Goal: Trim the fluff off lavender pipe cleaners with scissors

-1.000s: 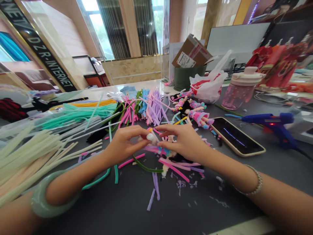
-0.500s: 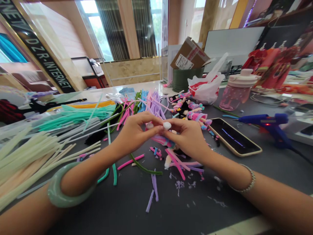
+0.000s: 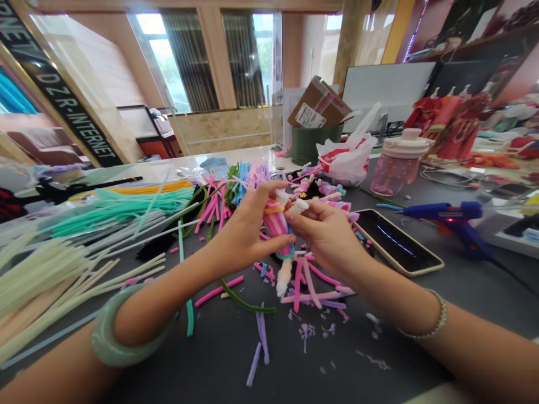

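My left hand is closed round a small pipe-cleaner doll, thumb across its front. Pink and white stripes cover the doll's body, with a yellow band above, a blue-green edge below and a pale fuzzy leg hanging down. Close beside the doll, my right hand pinches a small white fuzzy piece between thumb and fingers. The doll's upper part is partly covered by my fingers. Cut pink pipe cleaners and purple pieces lie beneath the hands.
Bundles of cream and turquoise pipe cleaners lie left. On the right are a phone, a blue glue gun with a lit red light and trailing cord, and a pink bottle. Behind stand a plastic bag and a green bin.
My hands were together on a white fuzzy piece; now they are apart. My left hand has taken the striped doll upright, and the white piece stays in my right hand. The view shifted slightly.
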Demonstrator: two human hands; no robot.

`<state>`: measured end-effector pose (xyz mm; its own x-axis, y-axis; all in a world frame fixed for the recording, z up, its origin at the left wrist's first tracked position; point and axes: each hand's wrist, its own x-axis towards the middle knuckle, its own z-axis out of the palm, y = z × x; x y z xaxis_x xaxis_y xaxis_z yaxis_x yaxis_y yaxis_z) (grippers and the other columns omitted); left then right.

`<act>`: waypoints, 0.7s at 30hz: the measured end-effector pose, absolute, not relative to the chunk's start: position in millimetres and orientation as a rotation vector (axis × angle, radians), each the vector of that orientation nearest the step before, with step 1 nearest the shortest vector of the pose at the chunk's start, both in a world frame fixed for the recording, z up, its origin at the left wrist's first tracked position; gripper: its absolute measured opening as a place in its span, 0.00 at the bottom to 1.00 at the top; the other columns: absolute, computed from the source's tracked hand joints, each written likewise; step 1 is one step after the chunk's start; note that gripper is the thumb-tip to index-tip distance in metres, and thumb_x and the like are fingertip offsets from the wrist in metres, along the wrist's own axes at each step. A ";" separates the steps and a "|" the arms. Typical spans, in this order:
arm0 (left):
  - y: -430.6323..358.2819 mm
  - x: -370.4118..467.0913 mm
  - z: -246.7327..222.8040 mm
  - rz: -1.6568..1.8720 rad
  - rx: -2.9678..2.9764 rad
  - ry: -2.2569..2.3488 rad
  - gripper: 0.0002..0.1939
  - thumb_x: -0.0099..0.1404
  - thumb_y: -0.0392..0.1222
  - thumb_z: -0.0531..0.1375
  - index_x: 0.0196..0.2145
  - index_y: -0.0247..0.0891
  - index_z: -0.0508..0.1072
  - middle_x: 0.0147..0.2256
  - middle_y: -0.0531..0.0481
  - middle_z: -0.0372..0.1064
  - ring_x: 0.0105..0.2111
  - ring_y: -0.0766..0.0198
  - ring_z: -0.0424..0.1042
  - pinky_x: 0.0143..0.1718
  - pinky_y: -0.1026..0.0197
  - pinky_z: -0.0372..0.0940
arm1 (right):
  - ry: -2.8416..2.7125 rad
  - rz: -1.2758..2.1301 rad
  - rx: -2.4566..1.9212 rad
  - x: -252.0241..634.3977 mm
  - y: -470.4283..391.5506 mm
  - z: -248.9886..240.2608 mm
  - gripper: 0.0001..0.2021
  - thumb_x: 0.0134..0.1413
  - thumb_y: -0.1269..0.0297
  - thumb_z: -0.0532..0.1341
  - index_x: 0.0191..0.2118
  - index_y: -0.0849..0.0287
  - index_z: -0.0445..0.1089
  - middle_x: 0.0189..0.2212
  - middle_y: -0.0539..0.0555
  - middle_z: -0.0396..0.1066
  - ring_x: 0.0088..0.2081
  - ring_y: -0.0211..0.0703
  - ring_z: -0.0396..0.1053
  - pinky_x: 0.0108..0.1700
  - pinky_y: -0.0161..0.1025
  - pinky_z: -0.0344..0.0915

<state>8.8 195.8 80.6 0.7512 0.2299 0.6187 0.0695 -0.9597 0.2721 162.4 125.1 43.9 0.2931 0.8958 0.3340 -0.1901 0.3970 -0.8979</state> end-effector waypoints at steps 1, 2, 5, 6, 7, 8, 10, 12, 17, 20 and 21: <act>196.2 9.4 79.5 1.031 2.729 0.250 0.31 0.62 0.43 0.65 0.59 0.42 0.57 0.54 0.41 0.66 0.53 0.50 0.67 0.55 0.46 0.64 | -0.996 0.883 -0.856 163.3 125.9 42.7 0.11 0.42 0.61 0.72 0.32 0.56 0.74 0.32 0.48 0.76 0.35 0.35 0.72 0.38 0.36 0.69; 196.1 9.8 79.0 1.038 2.741 0.264 0.30 0.63 0.41 0.64 0.59 0.41 0.57 0.53 0.42 0.67 0.52 0.51 0.68 0.54 0.47 0.65 | -0.987 0.906 -0.846 164.4 126.8 41.7 0.11 0.43 0.61 0.72 0.33 0.57 0.73 0.33 0.48 0.76 0.37 0.36 0.72 0.40 0.37 0.70; 194.9 9.6 81.1 1.008 2.769 0.274 0.27 0.63 0.36 0.62 0.58 0.41 0.58 0.53 0.43 0.68 0.49 0.55 0.72 0.49 0.53 0.68 | -0.971 0.965 -0.831 168.3 129.0 41.4 0.10 0.47 0.63 0.70 0.34 0.60 0.72 0.34 0.49 0.75 0.39 0.39 0.73 0.43 0.43 0.71; 194.9 9.1 82.9 0.991 2.771 0.274 0.27 0.64 0.35 0.62 0.58 0.41 0.59 0.53 0.44 0.68 0.47 0.57 0.73 0.47 0.56 0.69 | -0.970 0.979 -0.829 169.3 129.3 42.5 0.10 0.47 0.64 0.70 0.34 0.60 0.72 0.34 0.49 0.75 0.38 0.39 0.73 0.43 0.44 0.71; 195.4 8.6 85.0 0.978 2.770 0.276 0.26 0.64 0.35 0.62 0.57 0.41 0.59 0.52 0.44 0.69 0.45 0.58 0.74 0.45 0.58 0.69 | -0.973 0.990 -0.830 170.1 129.3 44.4 0.10 0.46 0.63 0.71 0.33 0.60 0.72 0.33 0.49 0.75 0.38 0.39 0.73 0.43 0.43 0.71; 196.3 8.1 87.4 0.974 2.766 0.276 0.26 0.63 0.36 0.62 0.57 0.41 0.60 0.49 0.46 0.71 0.44 0.59 0.74 0.43 0.59 0.69 | -0.979 0.994 -0.833 170.7 128.9 46.8 0.11 0.44 0.63 0.72 0.33 0.59 0.73 0.33 0.48 0.75 0.37 0.38 0.73 0.43 0.43 0.71; 199.3 7.3 92.1 0.973 2.763 0.271 0.25 0.63 0.37 0.63 0.56 0.40 0.61 0.44 0.48 0.72 0.42 0.59 0.75 0.41 0.60 0.69 | -0.998 0.990 -0.849 171.7 127.5 52.5 0.13 0.39 0.61 0.74 0.32 0.57 0.74 0.31 0.48 0.76 0.36 0.37 0.73 0.43 0.40 0.70; 202.4 6.6 96.2 0.982 2.763 0.271 0.24 0.62 0.39 0.64 0.54 0.40 0.62 0.40 0.49 0.73 0.41 0.59 0.75 0.41 0.60 0.69 | -1.020 0.972 -0.881 172.7 125.8 57.7 0.14 0.37 0.58 0.75 0.31 0.56 0.76 0.31 0.49 0.77 0.34 0.36 0.73 0.42 0.39 0.69; 204.3 6.4 101.1 0.951 2.756 0.357 0.21 0.61 0.37 0.62 0.52 0.39 0.64 0.38 0.50 0.74 0.39 0.60 0.75 0.38 0.60 0.69 | -1.075 0.871 -0.985 177.6 124.0 61.9 0.12 0.38 0.56 0.74 0.30 0.56 0.78 0.28 0.49 0.76 0.30 0.35 0.70 0.37 0.37 0.66; 204.3 7.4 101.1 0.943 2.737 0.354 0.20 0.60 0.38 0.62 0.50 0.41 0.66 0.37 0.51 0.75 0.38 0.61 0.75 0.36 0.62 0.69 | -1.105 0.801 -1.038 182.4 123.9 62.2 0.11 0.37 0.57 0.74 0.28 0.56 0.77 0.26 0.48 0.76 0.29 0.35 0.69 0.35 0.37 0.65; 204.8 7.6 100.7 0.940 2.724 0.359 0.19 0.60 0.38 0.62 0.50 0.41 0.67 0.36 0.51 0.74 0.38 0.62 0.75 0.35 0.63 0.69 | -1.120 0.788 -1.056 184.1 123.7 62.7 0.10 0.37 0.58 0.73 0.27 0.56 0.77 0.25 0.48 0.75 0.29 0.35 0.68 0.35 0.37 0.65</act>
